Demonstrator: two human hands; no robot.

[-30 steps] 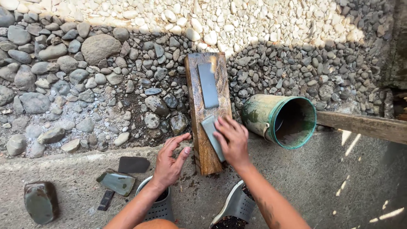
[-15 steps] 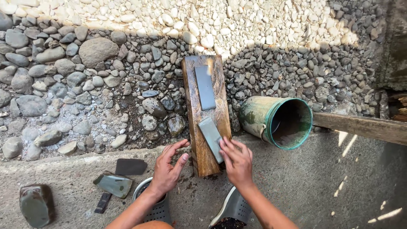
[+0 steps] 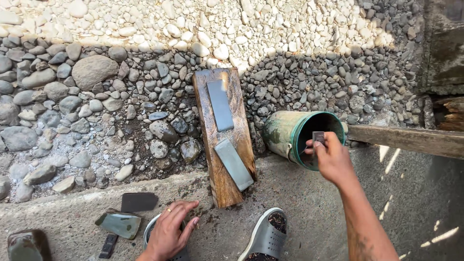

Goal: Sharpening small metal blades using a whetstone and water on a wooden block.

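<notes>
A wet wooden board (image 3: pixel 227 181) leans from the concrete ledge onto the pebbles. Two grey sharpening stones lie on it, a darker one (image 3: pixel 220 105) above and a lighter one (image 3: pixel 234 164) below. My right hand (image 3: pixel 331 159) is at the mouth of a green bucket (image 3: pixel 280 135) that lies on its side. It pinches a small dark rectangular piece (image 3: pixel 319 137). My left hand (image 3: pixel 169 232) rests with fingers spread on my left grey sandal, low on the ledge, and holds nothing. My right sandal (image 3: pixel 266 237) is just below the board's end.
On the concrete at the lower left lie a dark flat slab (image 3: pixel 138 201), a greenish stone (image 3: pixel 118 224), a small dark bar (image 3: pixel 108 245) and a grey block (image 3: pixel 26 245). A wooden beam (image 3: pixel 411 140) runs right of the bucket. Pebbles (image 3: pixel 96 106) cover the ground beyond.
My right hand left the lower stone on the board and moved right to the bucket's mouth, now pinching a small dark piece. My left hand dropped back from the board onto the sandal.
</notes>
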